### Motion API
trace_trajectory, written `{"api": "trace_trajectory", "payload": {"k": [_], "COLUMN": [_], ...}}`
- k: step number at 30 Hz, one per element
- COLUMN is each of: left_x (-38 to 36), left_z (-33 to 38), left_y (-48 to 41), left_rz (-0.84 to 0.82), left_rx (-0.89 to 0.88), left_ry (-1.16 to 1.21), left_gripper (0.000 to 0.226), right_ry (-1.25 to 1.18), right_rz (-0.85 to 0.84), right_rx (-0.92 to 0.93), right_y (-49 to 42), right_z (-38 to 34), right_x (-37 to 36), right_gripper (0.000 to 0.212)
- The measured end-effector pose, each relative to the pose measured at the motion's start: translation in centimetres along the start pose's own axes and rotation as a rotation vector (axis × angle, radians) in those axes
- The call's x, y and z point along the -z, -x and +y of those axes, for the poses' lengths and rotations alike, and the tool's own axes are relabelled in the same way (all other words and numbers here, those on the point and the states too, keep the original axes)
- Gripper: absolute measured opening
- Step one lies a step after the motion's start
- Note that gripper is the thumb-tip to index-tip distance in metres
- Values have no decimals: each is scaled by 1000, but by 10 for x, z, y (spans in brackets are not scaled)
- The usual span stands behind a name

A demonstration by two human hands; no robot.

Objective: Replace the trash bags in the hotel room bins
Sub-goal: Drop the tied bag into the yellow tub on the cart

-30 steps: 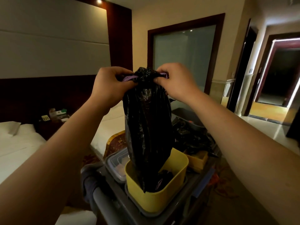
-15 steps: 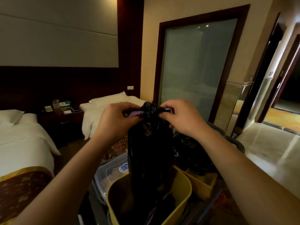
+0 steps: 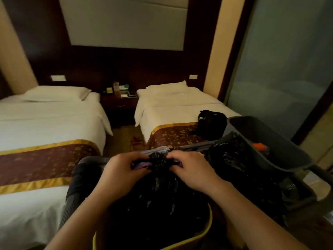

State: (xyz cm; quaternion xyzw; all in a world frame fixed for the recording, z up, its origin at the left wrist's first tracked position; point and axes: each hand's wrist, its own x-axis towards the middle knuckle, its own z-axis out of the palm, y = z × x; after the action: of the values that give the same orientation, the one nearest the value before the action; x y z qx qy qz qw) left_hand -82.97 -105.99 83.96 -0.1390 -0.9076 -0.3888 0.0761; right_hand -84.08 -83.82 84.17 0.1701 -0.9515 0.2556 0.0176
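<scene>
The left hand (image 3: 124, 168) and the right hand (image 3: 191, 170) are closed on the gathered neck of a black trash bag (image 3: 158, 199), one on each side of the bunched top, with a purple drawstring (image 3: 142, 165) pinched between the fingers. The bag is held upright and its lower part is seated inside a yellow bin (image 3: 207, 230), whose rim is seen below the forearms. Just to the right, more crumpled black plastic (image 3: 232, 154) is piled beside a grey bin (image 3: 261, 139) that is tilted on its side; something orange (image 3: 259, 146) is visible inside it. A clear lidded container (image 3: 158, 149) is partly hidden behind the hands. Beyond, two beds (image 3: 45, 120) with white linen and patterned red-and-gold runners are set either side of a dark nightstand (image 3: 119, 105), and a black bag (image 3: 212, 123) is lying on the right bed.
</scene>
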Motion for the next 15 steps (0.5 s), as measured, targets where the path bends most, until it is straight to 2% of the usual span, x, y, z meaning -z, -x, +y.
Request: {"api": "trace_trajectory", "payload": {"k": [5, 8, 10, 12, 15], "left_x": [-21, -23, -22, -25, -38], "left_z": [2, 4, 2, -5, -14], "left_y": [31, 50, 60, 67, 72], "left_rz": [52, 172, 193, 146, -27], "left_rx": [149, 186, 221, 258, 292], "left_ry": [-199, -217, -219, -266, -394], "left_gripper": [27, 30, 29, 26, 30], "right_ry": [86, 48, 44, 68, 180], "right_rz": [-182, -244, -287, -341, -469], "right_rx": [172, 242, 278, 283, 231], "right_y": [-7, -8, -4, 1, 7], "right_z": [21, 17, 13, 12, 18], "right_x": [-30, -49, -64, -77, -89], "right_gripper": [18, 20, 24, 27, 28]}}
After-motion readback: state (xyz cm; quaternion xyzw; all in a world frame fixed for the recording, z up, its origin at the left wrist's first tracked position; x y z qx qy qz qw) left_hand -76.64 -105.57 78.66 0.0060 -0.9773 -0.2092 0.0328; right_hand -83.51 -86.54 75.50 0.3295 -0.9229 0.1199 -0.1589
